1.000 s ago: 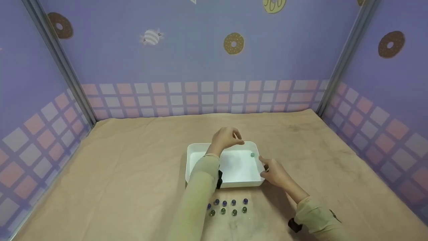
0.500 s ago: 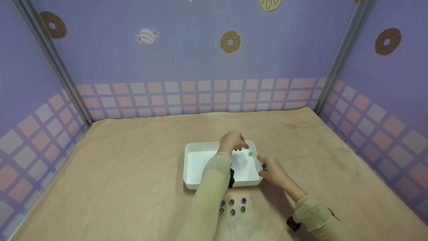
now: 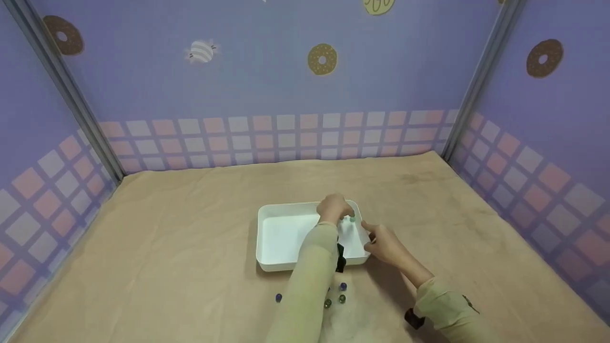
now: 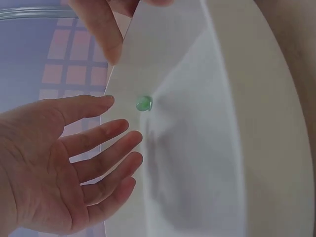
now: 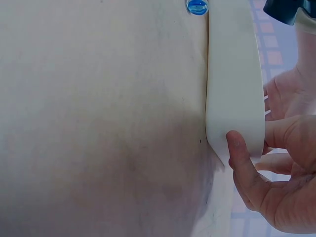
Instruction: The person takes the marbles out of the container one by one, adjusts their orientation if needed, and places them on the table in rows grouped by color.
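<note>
A white rectangular tray (image 3: 281, 238) stands on the brown-covered table. Inside it, a pale green marble (image 4: 143, 103) lies in the far right corner. My left hand (image 3: 333, 208) reaches over the tray's far side, close to that marble. The left wrist view shows its fingers spread and slightly bent, fingertips apart from the marble, nothing between them. At the tray's right end, my right hand (image 3: 388, 245) grips the wall. In the right wrist view, the thumb lies against the outer wall of the tray (image 5: 234, 74), and the other fingers are partly hidden behind it.
In front of the tray lie several glass marbles, among them a blue marble (image 3: 279, 297) left of my forearm, another blue marble (image 3: 343, 286) and a green marble (image 3: 342, 298) to its right. My left sleeve (image 3: 305, 295) hides part of this area. Patterned walls enclose the table.
My left hand has moved right and lower into the tray, nearer the green marble. The right hand stays at the tray's right end. The head view has shifted slightly.
</note>
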Demonstrator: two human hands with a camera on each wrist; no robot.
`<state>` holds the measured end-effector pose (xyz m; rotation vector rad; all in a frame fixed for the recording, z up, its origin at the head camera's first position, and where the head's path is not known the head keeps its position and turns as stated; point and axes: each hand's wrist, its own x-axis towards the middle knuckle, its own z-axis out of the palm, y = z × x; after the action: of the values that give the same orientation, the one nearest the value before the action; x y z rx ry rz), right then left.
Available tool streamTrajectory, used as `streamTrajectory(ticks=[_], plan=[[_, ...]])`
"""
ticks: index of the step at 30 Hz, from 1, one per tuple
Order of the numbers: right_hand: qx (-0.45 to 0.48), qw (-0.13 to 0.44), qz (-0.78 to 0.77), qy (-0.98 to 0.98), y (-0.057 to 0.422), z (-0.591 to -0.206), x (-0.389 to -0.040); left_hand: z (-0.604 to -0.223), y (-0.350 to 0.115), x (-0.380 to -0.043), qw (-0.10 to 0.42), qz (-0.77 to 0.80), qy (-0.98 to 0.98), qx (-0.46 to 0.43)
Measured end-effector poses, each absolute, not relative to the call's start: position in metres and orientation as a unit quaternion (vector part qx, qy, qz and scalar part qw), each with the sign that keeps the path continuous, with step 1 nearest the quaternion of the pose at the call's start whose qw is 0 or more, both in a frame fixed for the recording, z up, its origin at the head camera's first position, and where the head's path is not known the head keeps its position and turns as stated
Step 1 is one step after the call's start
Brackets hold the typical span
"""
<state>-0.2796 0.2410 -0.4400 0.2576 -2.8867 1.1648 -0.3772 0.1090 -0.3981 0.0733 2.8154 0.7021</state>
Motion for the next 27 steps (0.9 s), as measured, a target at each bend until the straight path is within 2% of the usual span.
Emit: streamTrajectory(ticks=[16,27], plan=[[0.081,0.007,0.368,-0.926,0.242,-0.441,-0.279,-0.411,0.135,-0.379,0.133,0.151,0.979,0.019],[0.072,-0.004,0.386,-0.920,0.242,-0.440,-0.279,-0.406,0.139,-0.371,0.120,0.117,0.985,0.035]])
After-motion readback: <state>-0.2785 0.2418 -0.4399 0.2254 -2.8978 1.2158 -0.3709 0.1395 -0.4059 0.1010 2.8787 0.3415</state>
